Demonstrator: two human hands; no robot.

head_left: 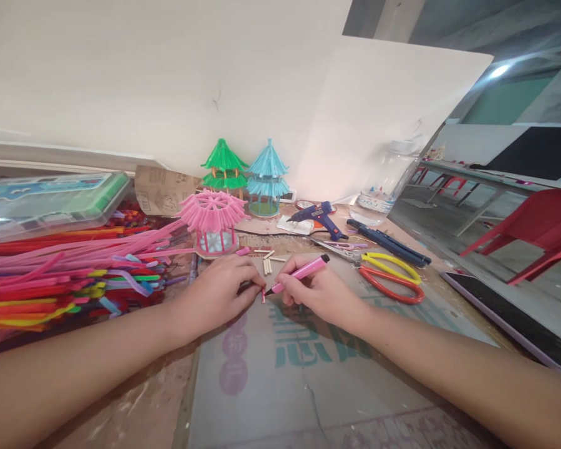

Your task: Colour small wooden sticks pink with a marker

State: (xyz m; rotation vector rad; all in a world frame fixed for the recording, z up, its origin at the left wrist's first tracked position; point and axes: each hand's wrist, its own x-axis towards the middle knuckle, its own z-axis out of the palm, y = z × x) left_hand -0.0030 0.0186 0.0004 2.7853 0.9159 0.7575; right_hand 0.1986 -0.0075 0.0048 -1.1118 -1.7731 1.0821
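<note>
My right hand is closed around a pink marker, whose dark tip touches a small wooden stick. Pink colour shows on that stick's upper part. My left hand pinches the same stick at its top end, fingers bent and resting on the printed sheet. Just beyond the hands lie several short bare sticks. A pink cap lies beside my left hand. Behind it stands a small pavilion with a pink fluffy roof.
Green and blue pavilions stand at the back. Pipe cleaners and a plastic box crowd the left. On the right are a glue gun, scissors, a stapler-like tool, a clear jar and a phone.
</note>
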